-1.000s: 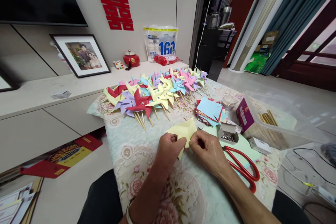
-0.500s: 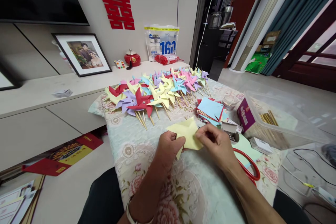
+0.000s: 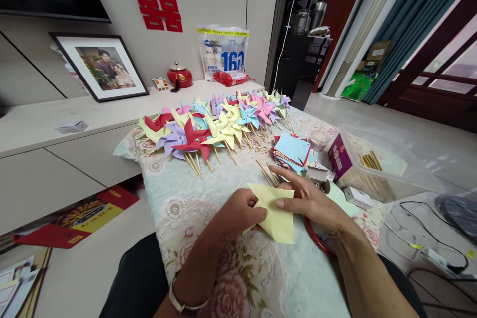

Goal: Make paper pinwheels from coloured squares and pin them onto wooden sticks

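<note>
The left hand (image 3: 238, 213) pinches the pale yellow folded paper square (image 3: 276, 211) between curled fingers, while the right hand (image 3: 311, 203) lies flat and open-fingered across its far edge.

Pale yellow paper square (image 3: 276, 213), partly folded with pointed corners, lifted just above the floral tablecloth

The worktop (image 3: 175, 208) wears a pale cloth printed with roses. On it lie a row of paper pinwheels (image 3: 208, 126) along the far edge, a stack of coloured paper squares (image 3: 292, 151), loose wooden sticks (image 3: 266, 173), red scissors (image 3: 316, 241) — partly hidden — and a clear plastic tub (image 3: 387, 164) at the right.
</note>
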`<state>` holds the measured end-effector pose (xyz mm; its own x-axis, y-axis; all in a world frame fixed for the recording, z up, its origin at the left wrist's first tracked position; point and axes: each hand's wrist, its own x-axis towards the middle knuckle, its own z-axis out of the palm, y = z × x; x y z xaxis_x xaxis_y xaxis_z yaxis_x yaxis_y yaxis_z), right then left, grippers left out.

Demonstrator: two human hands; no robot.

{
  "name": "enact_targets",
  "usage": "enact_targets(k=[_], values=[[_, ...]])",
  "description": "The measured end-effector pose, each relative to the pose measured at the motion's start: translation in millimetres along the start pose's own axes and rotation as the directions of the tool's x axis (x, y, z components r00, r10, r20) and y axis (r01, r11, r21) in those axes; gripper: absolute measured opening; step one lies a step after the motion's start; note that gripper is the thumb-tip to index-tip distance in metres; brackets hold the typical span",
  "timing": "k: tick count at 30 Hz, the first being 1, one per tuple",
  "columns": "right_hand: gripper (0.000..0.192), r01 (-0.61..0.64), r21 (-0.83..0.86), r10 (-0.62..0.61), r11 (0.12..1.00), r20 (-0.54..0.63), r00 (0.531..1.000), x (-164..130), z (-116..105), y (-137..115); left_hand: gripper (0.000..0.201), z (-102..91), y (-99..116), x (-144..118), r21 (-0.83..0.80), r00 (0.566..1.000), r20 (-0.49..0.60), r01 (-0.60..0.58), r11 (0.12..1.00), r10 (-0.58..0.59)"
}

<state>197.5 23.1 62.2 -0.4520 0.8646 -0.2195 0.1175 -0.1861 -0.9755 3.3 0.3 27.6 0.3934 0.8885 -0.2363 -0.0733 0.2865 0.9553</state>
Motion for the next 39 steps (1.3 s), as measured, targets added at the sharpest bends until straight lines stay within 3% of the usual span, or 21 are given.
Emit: enact_targets(k=[9, 13, 18, 23, 27, 30, 33, 36, 39], values=[[0.081, 0.062, -0.347, -0.043, 0.936, 0.062, 0.997, -1, 3, 5, 0.021, 0.1, -10, 2, 0.180, 0.998, 0.044, -0.041, 0.983, 0.033], [0.083, 0.121, -0.483, -0.103, 0.867, 0.064, 0.993, -1, 9, 3, 0.012, -0.2, -13, 1, 0.173, 0.999, 0.005, -0.041, 0.984, 0.041], [0.083, 0.166, -0.527, -0.140, 0.833, 0.088, 0.986, -1, 12, -2, 0.011, 0.7, -12, -1, 0.153, 0.999, -0.002, -0.040, 0.987, 0.041], [0.079, 0.113, -0.437, -0.118, 0.892, 0.015, 0.993, -1, 10, -3, 0.006, 0.7, -4, 0, 0.107, 1.000, 0.009, -0.007, 0.994, 0.006], [0.081, 0.062, -0.212, -0.083, 0.975, -0.093, 0.992, 5, 7, 2, 0.026, -2.0, 3, 1, -0.116, 0.984, -0.176, -0.045, 0.992, 0.024], [0.082, 0.118, -0.076, -0.131, 0.990, -0.196, 0.972, 11, 8, 8, 0.034, -3.6, 4, 1, -0.306, 0.956, -0.290, -0.141, 0.941, 0.049], [0.083, 0.164, 0.000, -0.156, 0.987, -0.300, 0.941, 15, 14, 10, 0.037, -2.0, 2, 3, -0.409, 0.966, -0.251, -0.169, 0.897, 0.067], [0.084, 0.187, 0.031, -0.163, 0.982, -0.364, 0.917, 17, 21, 11, 0.036, 3.2, 1, 3, -0.403, 0.981, -0.163, -0.160, 0.901, 0.101], [0.082, 0.226, -0.013, -0.213, 0.974, -0.388, 0.897, 18, 27, 13, 0.035, 9.2, 2, 4, -0.391, 0.984, -0.157, -0.138, 0.910, 0.082]])
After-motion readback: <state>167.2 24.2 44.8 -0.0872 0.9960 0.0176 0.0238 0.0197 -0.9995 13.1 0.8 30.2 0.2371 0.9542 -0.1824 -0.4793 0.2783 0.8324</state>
